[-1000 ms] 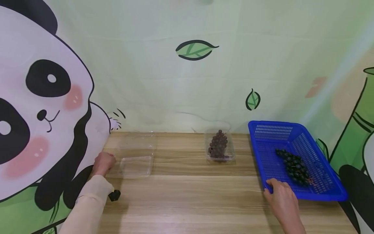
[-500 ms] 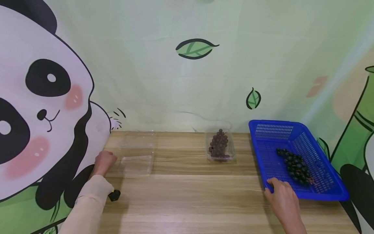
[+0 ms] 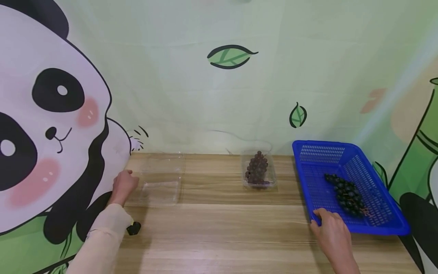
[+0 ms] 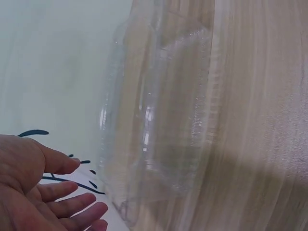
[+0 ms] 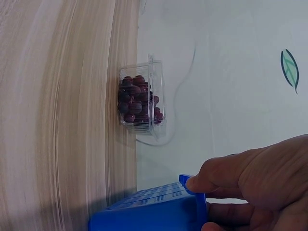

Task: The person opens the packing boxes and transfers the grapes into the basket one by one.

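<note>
Two bare hands at a wood-grain worktop (image 3: 219, 243), seen from the head and from each wrist. The right hand (image 3: 332, 232) grips the near-left corner of a blue plastic basket (image 3: 316, 179); in the right wrist view its thumb lies on the rim, with fingers curled below it on the outer side. Inside the basket, towards its right side, rests a bunch of dark grapes (image 3: 347, 196), the reddish-brown stem end pointing to the near right.

The left hand (image 3: 124, 186), below a cream sleeve (image 3: 99, 239), holds nothing; its fingers are loosely bent and the thumb stands apart from them. It is just beside a transparent plastic clamshell (image 4: 178, 106), which lies opened out on the worktop at the left, near the back edge. A small black object (image 3: 134, 228) shows at that wrist.

Between the clamshell and the basket, also near the back edge, stands a clear plastic box (image 5: 150, 67) containing reddish-purple grapes (image 5: 137, 98). Behind the worktop hangs a pale green backdrop (image 3: 191, 95) printed with a panda (image 3: 68, 140) and leaves (image 3: 229, 57).
</note>
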A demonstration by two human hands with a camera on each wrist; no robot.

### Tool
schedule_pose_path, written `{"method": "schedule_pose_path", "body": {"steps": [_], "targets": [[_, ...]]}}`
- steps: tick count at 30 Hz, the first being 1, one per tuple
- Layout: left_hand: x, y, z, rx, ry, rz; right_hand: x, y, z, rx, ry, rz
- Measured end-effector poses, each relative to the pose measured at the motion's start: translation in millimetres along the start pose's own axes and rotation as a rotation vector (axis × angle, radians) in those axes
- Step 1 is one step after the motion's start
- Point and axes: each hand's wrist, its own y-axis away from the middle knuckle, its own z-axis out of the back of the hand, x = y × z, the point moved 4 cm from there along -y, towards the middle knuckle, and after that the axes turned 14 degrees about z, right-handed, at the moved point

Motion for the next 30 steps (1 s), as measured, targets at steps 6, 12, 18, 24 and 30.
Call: {"method": "schedule_pose_path", "body": {"steps": [6, 12, 18, 24, 30], "targets": [[-11.6, 7.5, 5.0, 0.015, 0.005, -0.039, 0, 1, 0, -0.025, 0.006, 0.014], [-21.4, 15.0, 7.8, 0.037, 0.012, -0.078, -1, -1, 0, 0.047, 0.0, -0.024], [-34.1, 29.9, 11.2, 0.045, 0.017, -0.136, 1, -1, 0, 0.055, 0.001, -0.022], [-54.6, 49.7, 9.7, 0.082, 0.005, -0.173, 0, -2, 0, 0.082, -0.003, -0.022], [-75.4, 69.2, 4.1, 0.1, 0.051, -0.251, 0, -4, 0, 0.104, -0.006, -0.026]]}}
